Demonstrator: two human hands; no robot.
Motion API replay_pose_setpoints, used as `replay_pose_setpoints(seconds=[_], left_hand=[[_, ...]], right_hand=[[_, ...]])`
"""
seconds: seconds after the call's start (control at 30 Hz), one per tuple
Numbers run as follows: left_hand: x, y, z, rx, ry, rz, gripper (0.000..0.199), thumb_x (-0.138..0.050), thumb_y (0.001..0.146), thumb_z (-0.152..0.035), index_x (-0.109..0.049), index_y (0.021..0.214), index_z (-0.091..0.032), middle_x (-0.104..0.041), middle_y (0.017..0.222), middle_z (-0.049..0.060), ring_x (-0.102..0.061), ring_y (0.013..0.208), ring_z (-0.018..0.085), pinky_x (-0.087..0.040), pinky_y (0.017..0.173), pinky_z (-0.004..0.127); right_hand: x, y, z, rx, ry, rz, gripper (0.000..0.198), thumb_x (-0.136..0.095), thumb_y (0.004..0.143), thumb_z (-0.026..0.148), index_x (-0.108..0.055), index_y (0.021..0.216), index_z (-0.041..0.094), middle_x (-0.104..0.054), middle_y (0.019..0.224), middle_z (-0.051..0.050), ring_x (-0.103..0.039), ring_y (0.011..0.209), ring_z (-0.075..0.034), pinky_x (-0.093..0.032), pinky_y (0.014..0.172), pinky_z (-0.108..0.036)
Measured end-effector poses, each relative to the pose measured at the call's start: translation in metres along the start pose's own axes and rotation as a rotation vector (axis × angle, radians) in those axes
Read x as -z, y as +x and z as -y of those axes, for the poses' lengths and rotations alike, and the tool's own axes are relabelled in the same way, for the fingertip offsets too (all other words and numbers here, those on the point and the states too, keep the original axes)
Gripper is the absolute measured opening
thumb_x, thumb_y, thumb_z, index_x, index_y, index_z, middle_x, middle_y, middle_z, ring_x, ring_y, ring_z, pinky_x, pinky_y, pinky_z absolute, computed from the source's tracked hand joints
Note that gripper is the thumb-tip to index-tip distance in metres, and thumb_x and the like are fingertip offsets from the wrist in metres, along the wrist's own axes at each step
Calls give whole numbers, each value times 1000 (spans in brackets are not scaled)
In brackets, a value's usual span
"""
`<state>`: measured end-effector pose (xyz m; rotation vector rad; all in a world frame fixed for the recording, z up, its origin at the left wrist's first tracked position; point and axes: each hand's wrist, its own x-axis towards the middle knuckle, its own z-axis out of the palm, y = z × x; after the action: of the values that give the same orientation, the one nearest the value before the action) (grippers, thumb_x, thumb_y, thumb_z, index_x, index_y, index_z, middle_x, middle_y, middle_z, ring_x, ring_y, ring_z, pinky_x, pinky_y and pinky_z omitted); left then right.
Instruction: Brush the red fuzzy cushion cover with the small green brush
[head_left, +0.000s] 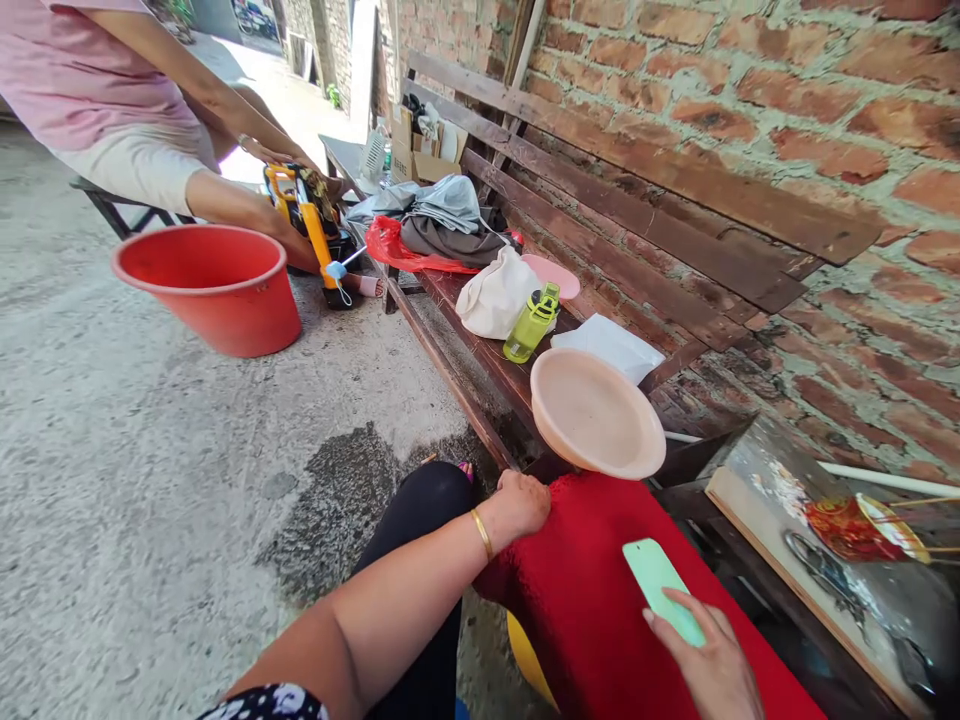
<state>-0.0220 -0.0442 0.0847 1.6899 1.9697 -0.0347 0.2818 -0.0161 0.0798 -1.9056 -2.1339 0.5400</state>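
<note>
A wide piece of red cloth (600, 570) lies spread in front of me, darker and wet-looking toward its left edge. My left hand (523, 503), with a gold bracelet at the wrist, is closed on the cloth's far left edge; its fingertips are hidden. My right hand (712, 650) grips the near end of a flat mint-green block (656, 580) with rounded corners and a small hole at its far end. The block rests on the cloth and its underside does not show. Just beyond the cloth, a pale pink basin (547, 425) sits on the bench.
On the wooden bench (465, 330) stand a green bottle (531, 325), a white bag (491, 295) and piled clothes (450, 215). A red tub (225, 310) is on the floor. A seated person (142, 110) handles a yellow-framed object. At right, a board (795, 540) holds a red-gold cup (855, 528).
</note>
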Motion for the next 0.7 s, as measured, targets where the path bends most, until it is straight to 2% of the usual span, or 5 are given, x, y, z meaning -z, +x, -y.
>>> replay_pose_setpoints(seconds=[0.1, 0.2, 0.33, 0.47, 0.7], left_hand=[[0, -1, 2, -1, 18, -45, 35, -42, 90, -8, -68, 113, -12, -71, 112, 20, -68, 102, 29, -50, 86, 48], [1, -7, 5, -31, 31, -97, 34, -43, 91, -9, -67, 113, -12, -71, 109, 20, -68, 100, 29, -50, 83, 46], [-1, -17, 8, -106, 38, -149, 34, -40, 93, -11, -66, 114, -10, -70, 107, 21, -67, 99, 30, -49, 80, 46], [-6, -18, 8, -114, 49, -132, 34, -38, 94, -13, -67, 112, -10, -69, 105, 21, -67, 97, 30, -48, 79, 46], [-15, -8, -1, -114, 99, -117, 33, -42, 91, -10, -67, 113, -9, -69, 107, 21, -66, 99, 30, -44, 78, 43]], right_hand=[[-29, 41, 58, 79, 71, 51, 53, -62, 66, 65, -73, 102, 28, -63, 103, -6, -64, 89, -25, -51, 76, -37], [-48, 60, 87, 143, 113, 112, 53, -62, 65, 59, -73, 103, 24, -64, 98, -6, -63, 85, -24, -50, 77, -36], [-44, 62, 59, 117, 144, 185, 49, -65, 62, 55, -74, 100, 25, -67, 98, -5, -64, 87, -25, -51, 77, -36], [-21, 65, 23, 28, 130, 63, 43, -70, 57, 57, -75, 85, 25, -70, 92, -6, -65, 88, -28, -51, 76, -38], [-49, 88, 67, -21, 316, 74, 52, -72, 50, 58, -75, 89, 24, -71, 81, -3, -65, 80, -27, -51, 72, -36]])
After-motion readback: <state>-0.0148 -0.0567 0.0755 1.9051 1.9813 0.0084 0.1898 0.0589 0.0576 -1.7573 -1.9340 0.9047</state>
